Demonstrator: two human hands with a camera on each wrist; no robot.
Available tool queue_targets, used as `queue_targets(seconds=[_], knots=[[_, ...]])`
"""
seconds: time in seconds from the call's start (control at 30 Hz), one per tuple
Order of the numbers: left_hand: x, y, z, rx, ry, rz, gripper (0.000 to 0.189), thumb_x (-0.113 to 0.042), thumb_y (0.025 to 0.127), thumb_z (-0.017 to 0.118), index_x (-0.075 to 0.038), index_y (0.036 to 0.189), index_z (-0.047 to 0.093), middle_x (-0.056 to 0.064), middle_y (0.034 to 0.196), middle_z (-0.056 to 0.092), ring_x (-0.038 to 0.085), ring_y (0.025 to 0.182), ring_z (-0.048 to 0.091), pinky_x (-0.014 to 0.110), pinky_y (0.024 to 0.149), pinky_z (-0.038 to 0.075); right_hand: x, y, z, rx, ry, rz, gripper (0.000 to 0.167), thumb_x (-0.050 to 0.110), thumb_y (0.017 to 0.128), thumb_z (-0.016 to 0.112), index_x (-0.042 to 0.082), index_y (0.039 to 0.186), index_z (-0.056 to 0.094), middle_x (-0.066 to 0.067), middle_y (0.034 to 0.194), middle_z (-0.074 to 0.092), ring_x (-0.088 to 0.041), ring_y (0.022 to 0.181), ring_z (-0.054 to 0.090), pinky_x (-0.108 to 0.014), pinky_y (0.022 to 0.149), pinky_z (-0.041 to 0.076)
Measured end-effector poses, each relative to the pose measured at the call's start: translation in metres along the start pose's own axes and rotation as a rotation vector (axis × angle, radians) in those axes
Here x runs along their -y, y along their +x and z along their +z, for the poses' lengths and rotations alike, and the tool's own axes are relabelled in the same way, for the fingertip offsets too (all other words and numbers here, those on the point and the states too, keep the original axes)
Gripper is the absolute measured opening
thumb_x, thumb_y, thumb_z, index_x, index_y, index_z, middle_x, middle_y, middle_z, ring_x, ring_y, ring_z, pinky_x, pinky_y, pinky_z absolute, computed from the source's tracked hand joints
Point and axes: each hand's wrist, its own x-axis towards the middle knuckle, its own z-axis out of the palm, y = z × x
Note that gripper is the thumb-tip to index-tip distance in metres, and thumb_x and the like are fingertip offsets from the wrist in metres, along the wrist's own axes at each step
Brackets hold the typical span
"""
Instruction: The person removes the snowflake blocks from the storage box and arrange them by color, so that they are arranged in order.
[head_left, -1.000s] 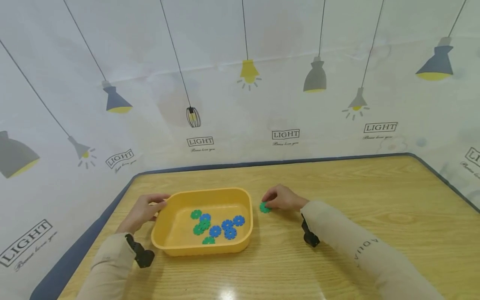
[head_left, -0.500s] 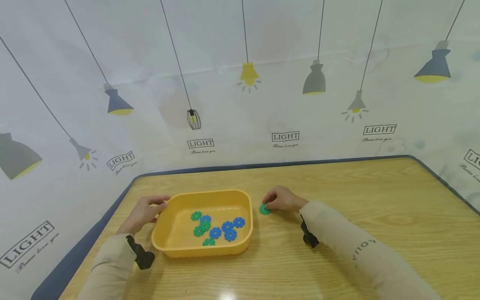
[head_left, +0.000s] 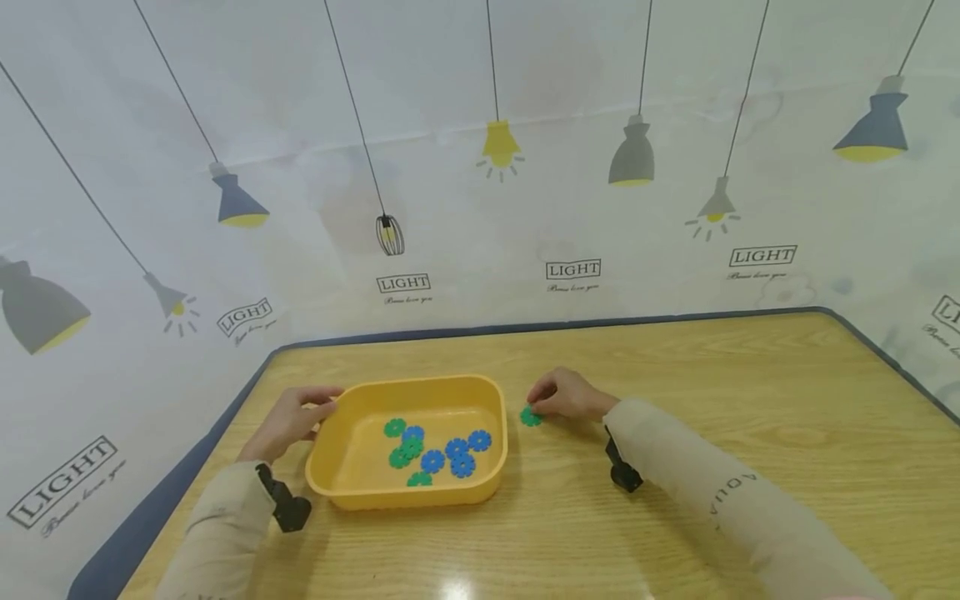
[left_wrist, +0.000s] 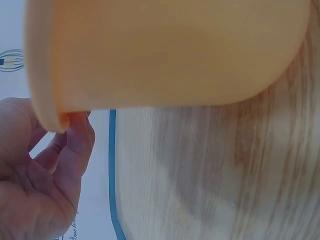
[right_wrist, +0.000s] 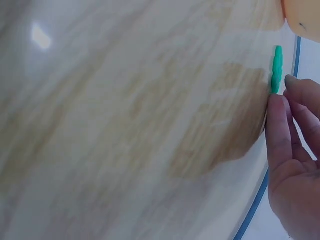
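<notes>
A yellow plastic basin [head_left: 405, 500] stands on the wooden table, left of centre. My left hand [head_left: 288, 419] grips its far left corner; the left wrist view has the thumb and fingers on either side of the rim [left_wrist: 42, 65]. Right of the basin, my right hand [head_left: 567, 395] pinches a green notched disc [head_left: 530, 416] between thumb and fingers. Seen edge-on in the right wrist view, the green disc [right_wrist: 277, 69] sticks out past the fingertips. Inside the basin lie several blue discs [head_left: 432, 462] and several green discs [head_left: 394, 427], some overlapping.
The wooden table [head_left: 712, 375] stretches away to the right of the basin. A dark blue border [head_left: 570, 323] runs along its back edge, where a pale wall covering [head_left: 480, 200] printed with lamps rises. Black wrist cameras [head_left: 288, 506] are strapped over both sleeves.
</notes>
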Motion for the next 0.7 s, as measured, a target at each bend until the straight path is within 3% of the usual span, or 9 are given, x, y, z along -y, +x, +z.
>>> queue_targets(seconds=[0.37,0.53,0.7], knots=[[-0.001,-0.001,0.000,0.001,-0.005,0.005,0.036,-0.008,0.090,0.049,0.006,0.123,0.047,0.018,0.102,0.053,0.018,0.079,0.055,0.032,0.063,0.052,-0.002,-0.013,-0.004,-0.047,0.025,-0.054,0.012,0.007,0.080,0.063,-0.002,0.088,0.066,-0.006,0.083,0.063,-0.014,0.073,0.054,-0.026,0.065,0.047],[0.001,0.000,0.001,-0.002,-0.002,0.011,0.036,-0.009,0.090,0.049,0.006,0.123,0.047,0.016,0.100,0.054,0.017,0.078,0.055,0.033,0.064,0.052,-0.003,-0.020,-0.006,-0.014,0.081,-0.061,0.014,0.008,0.081,0.063,-0.001,0.090,0.066,-0.006,0.084,0.062,-0.013,0.072,0.055,-0.026,0.064,0.049],[0.001,0.000,0.001,-0.009,0.007,0.015,0.037,-0.010,0.090,0.050,0.006,0.123,0.048,0.017,0.100,0.054,0.017,0.079,0.055,0.033,0.064,0.051,0.013,-0.027,-0.009,0.046,0.146,-0.064,0.021,0.011,0.083,0.062,-0.004,0.097,0.063,-0.008,0.088,0.063,-0.017,0.074,0.058,-0.028,0.066,0.050]])
